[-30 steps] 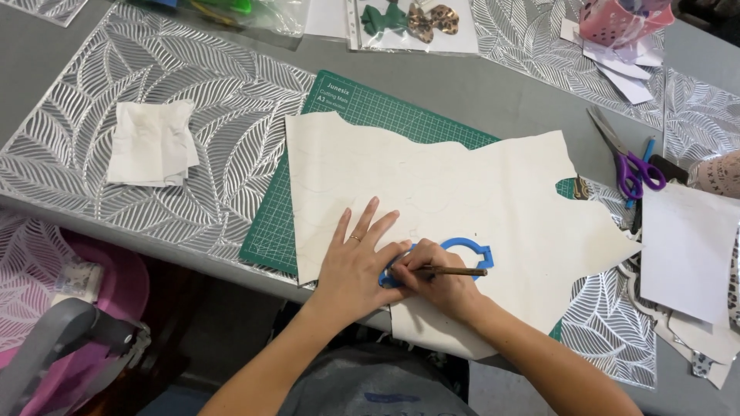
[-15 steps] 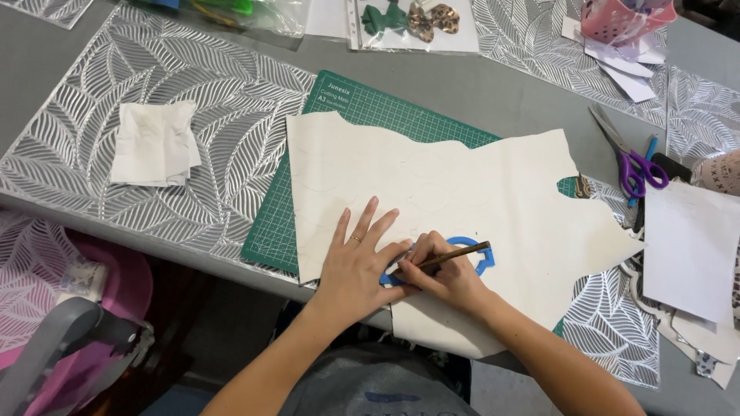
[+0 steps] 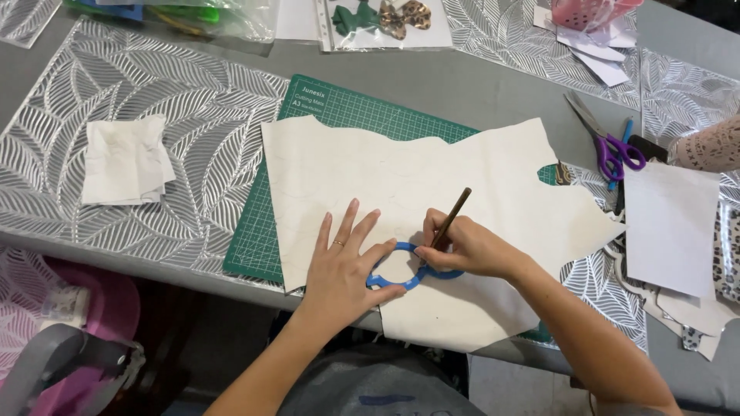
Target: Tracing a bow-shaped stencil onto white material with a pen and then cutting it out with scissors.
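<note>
At the far left of the grey desk (image 3: pixel 478 85), a folded white cloth (image 3: pixel 123 160) lies on a silver leaf-patterned placemat (image 3: pixel 193 115). Right of it, a green cutting mat (image 3: pixel 339 108) carries a large cream sheet of leather-like material (image 3: pixel 432 185), which overhangs the near edge of the desk.

The left hand (image 3: pixel 339 270) lies flat on that sheet, fingers spread wide, its thumb and forefinger pressing down on a blue plastic stencil (image 3: pixel 393 277) with two rounded openings. Just to its right, the right hand (image 3: pixel 470 248) is closed around a dark pencil (image 3: pixel 451 218), whose tip sits at the stencil's edge near its narrow middle. The two hands are almost touching.

The step in hand looks like tracing the stencil's outline onto the sheet. Judging from this, the next move calls for a steady left hand so the stencil does not slip, while the pencil follows the rim closely.

Further right, purple-handled scissors (image 3: pixel 609 142) rest on the desk, a white sheet of paper (image 3: pixel 671 227) lies below them, and another person's lace-sleeved arm (image 3: pixel 709 146) enters at the edge.
</note>
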